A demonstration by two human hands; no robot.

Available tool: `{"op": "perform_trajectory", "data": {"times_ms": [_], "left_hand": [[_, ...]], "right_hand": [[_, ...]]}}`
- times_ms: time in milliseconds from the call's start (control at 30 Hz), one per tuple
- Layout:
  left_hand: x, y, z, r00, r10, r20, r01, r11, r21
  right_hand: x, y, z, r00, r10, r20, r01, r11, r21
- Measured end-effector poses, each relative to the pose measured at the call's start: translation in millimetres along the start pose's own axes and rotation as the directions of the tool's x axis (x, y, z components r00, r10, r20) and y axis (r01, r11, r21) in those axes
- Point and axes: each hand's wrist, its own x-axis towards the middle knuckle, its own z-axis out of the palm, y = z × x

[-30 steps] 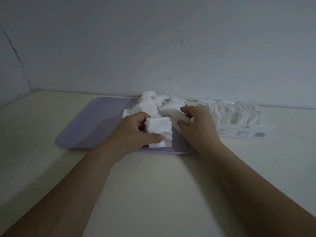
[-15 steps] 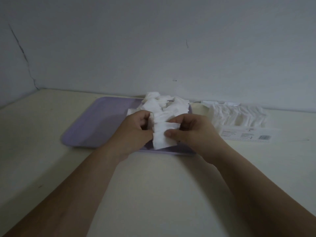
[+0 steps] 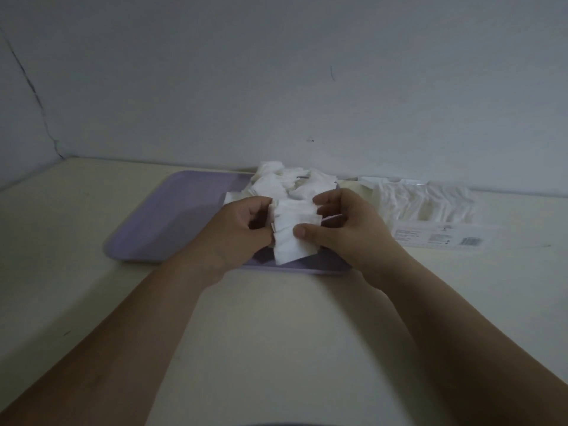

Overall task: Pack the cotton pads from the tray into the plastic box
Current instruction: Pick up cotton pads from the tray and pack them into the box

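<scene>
Left hand: the left hand (image 3: 242, 230) is over the right half of the flat lilac plastic tray (image 3: 172, 216), fingers curled round the left edge of a small stack of white square cotton pads (image 3: 292, 232).
Right hand: the right hand (image 3: 341, 229) pinches the same stack from its right side, thumb pressed on the front face of the pads and fingers curled behind them.
Held stack: it stands roughly upright between the two hands, above the tray's near rim; I cannot tell whether its lower edge touches the tray.
Loose pads: a heap of loose white cotton pads (image 3: 285, 184) lies on the far right part of the tray, just behind the hands.
Plastic box: the clear rectangular plastic box (image 3: 430, 207) sits on the table just right of the tray, with rows of white pads inside and a printed white label on its near side.
Surface: a pale cream table (image 3: 276, 333) against a grey-white wall (image 3: 276, 72).
</scene>
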Motion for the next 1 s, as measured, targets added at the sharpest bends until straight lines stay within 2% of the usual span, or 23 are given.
{"op": "perform_trajectory", "data": {"times_ms": [100,167,200,300,333,433,533,667,833,933,1000], "left_hand": [[-2.0,2.5,-1.5,0.994,0.007,0.112,-0.003,0.999,-0.033],[-2.1,3.3,-1.5,0.992,-0.002,0.13,0.004,1.0,-0.016],[-1.6,3.3,-0.7,0.996,-0.009,0.094,0.011,1.0,-0.017],[1.1,8.3,2.7,0.984,-0.097,-0.151,0.087,0.994,-0.072],[1.7,9.5,2.7,0.977,-0.115,-0.179,0.1,0.991,-0.094],[-0.6,8.6,3.8,0.989,-0.072,-0.13,0.068,0.997,-0.038],[-3.2,3.9,8.6,0.995,-0.038,-0.094,0.034,0.998,-0.044],[-2.1,3.8,9.0,0.991,-0.024,-0.129,0.019,0.999,-0.039],[-2.6,5.7,6.5,0.99,-0.047,-0.132,0.04,0.998,-0.05],[-1.5,4.8,5.0,0.989,-0.043,-0.145,0.037,0.998,-0.043],[-1.8,5.2,3.1,0.99,-0.031,-0.137,0.023,0.998,-0.061]], "right_hand": [[-1.3,-1.7,-1.8,0.989,0.024,0.145,-0.026,1.0,0.012],[-1.7,-2.1,-0.5,0.977,0.02,0.211,-0.037,0.996,0.075],[-1.6,-2.4,0.2,0.981,0.013,0.193,-0.031,0.996,0.089],[0.7,0.4,1.0,0.999,0.025,0.029,-0.028,0.993,0.113],[1.3,0.4,1.2,0.999,0.035,-0.008,-0.034,0.993,0.116],[1.5,0.2,0.1,0.998,0.032,-0.056,-0.027,0.996,0.083],[0.3,-0.9,-0.3,0.999,0.014,-0.031,-0.011,0.996,0.089],[0.1,-3.1,0.2,0.997,0.065,0.03,-0.07,0.96,0.271],[1.3,-6.3,-0.3,0.994,0.094,0.054,-0.108,0.902,0.419],[4.4,-4.4,-2.5,0.992,0.118,0.043,-0.124,0.878,0.463],[6.0,-1.1,-5.0,0.991,0.134,-0.016,-0.113,0.889,0.444]]}}
